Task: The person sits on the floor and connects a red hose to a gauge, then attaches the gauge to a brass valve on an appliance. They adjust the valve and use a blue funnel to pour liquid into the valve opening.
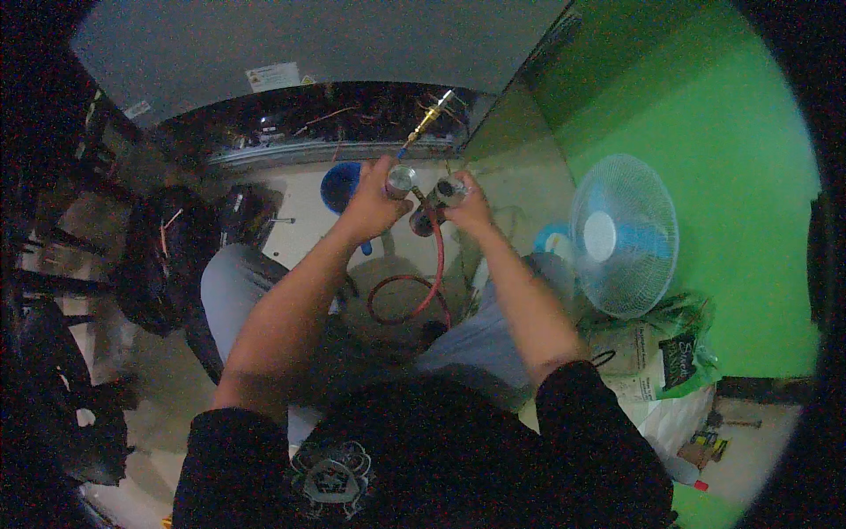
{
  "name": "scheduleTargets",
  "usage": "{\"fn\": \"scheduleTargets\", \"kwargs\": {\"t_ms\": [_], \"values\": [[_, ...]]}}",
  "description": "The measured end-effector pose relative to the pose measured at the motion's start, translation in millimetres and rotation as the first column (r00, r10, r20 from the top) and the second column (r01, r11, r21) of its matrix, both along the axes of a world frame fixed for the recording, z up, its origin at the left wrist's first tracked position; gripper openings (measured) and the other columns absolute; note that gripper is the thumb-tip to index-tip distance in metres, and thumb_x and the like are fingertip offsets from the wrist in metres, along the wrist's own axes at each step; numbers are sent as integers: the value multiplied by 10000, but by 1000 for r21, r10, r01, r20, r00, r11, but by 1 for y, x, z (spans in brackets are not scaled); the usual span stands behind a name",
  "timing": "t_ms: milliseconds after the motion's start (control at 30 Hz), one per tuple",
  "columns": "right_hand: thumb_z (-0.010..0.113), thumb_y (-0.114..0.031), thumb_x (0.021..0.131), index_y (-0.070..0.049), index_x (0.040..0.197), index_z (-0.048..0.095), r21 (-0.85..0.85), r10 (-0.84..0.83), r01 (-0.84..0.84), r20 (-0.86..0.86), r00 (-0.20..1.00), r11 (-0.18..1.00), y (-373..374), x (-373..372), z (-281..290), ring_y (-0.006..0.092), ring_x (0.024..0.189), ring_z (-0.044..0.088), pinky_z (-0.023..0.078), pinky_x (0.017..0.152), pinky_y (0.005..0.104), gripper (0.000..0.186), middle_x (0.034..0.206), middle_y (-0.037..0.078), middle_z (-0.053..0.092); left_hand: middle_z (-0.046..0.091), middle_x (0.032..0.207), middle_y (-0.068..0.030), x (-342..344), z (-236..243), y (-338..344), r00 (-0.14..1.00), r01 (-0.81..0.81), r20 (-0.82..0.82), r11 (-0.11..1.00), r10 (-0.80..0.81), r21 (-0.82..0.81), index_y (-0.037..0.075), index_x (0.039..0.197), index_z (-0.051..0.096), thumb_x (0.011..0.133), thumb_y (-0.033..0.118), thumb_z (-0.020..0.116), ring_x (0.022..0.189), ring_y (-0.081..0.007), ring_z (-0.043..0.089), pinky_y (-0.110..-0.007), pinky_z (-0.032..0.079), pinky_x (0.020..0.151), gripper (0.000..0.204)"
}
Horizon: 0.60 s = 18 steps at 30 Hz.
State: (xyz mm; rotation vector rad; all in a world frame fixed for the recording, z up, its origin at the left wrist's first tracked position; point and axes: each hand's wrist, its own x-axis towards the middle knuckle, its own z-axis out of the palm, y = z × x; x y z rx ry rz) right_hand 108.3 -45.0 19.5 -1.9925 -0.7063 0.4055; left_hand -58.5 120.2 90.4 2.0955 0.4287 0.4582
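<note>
My left hand [374, 201] is closed around a silver metal cylinder [401, 179] with a round top facing up. Just beyond it a brass torch-like tool [428, 117] with a silver tip slants up to the right; I cannot tell whether the same hand holds it. My right hand [470, 202] grips a second metal cylinder [445, 192], which has a dark round opening. A red hose [437, 256] runs down from between the two hands and loops over the floor. Behind my left hand sits a blue bucket [337, 186].
A grey appliance [308, 44] with an exposed dark base [291, 128] stands ahead. At right are a white fan [624, 234], a green wall [749, 264] and a printed sack [643, 361]. Dark bags [159, 264] and dark furniture legs [75, 282] are on the left.
</note>
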Motion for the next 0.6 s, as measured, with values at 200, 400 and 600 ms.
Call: {"fn": "scheduleTargets", "kwargs": {"t_ms": [200,400,600], "values": [[590,-384,866,-123,1001,533,307,-171,576,-758,630,758,20,-18,-131,244,696,547,480,556,385,299,908,69,605,575,1015,-156,2,-1,7,998,-13,60,985,23,-169,73,1096,592,634,38,705,1039,-350,535,-403,442,926,477],[629,-482,828,-107,1175,454,301,-24,730,-917,398,613,3,-35,-164,277,760,584,519,624,425,540,960,99,604,608,1083,-139,-5,7,12,991,55,131,992,-40,-114,67,1114,607,626,26,722,1052,-309,581,-373,450,931,504],[535,-441,927,-191,1280,453,269,-10,722,-934,357,638,-12,-37,-175,158,734,550,489,554,341,441,985,27,575,632,1058,-124,3,17,14,999,39,29,985,-35,-166,64,1104,619,631,11,724,978,-264,619,-344,485,865,488]]}}
